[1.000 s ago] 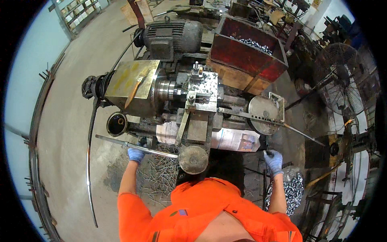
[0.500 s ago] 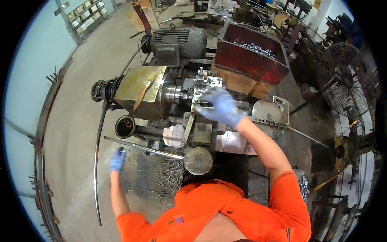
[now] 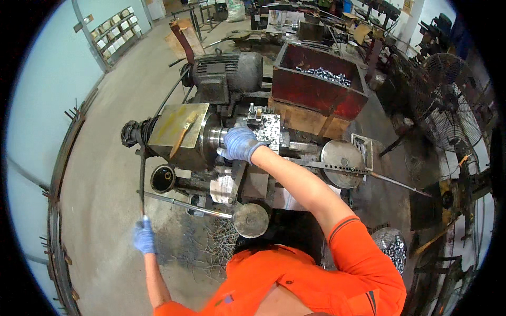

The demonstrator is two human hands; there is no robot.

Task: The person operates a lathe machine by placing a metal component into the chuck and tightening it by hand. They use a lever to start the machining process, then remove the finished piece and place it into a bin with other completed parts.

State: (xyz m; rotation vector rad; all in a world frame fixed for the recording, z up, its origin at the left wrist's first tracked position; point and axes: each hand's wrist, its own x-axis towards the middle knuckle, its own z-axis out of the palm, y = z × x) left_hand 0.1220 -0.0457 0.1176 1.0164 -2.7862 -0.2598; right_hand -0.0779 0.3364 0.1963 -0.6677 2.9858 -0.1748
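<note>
At the lower left, my gloved left hand is closed round the end of a long metal lever that runs up to the machine's left side. My gloved right hand is at the lathe's round metal chuck, fingers curled down beside its face; what they hold is hidden under the glove. Just right of that hand lies a tool slide strewn with metal chips, with an upright bolt. A wooden-handled brush rests on the metal headstock cover.
Behind the lathe stand an electric motor and a red box holding small metal parts. A bar with a round weight crosses in front, above scattered rods. On the right are a round plate, a fan and a basket of parts.
My left hand has moved down and left and taken hold of the lever, whose end has swung up. My right hand has moved left from the tool slide to the chuck.
</note>
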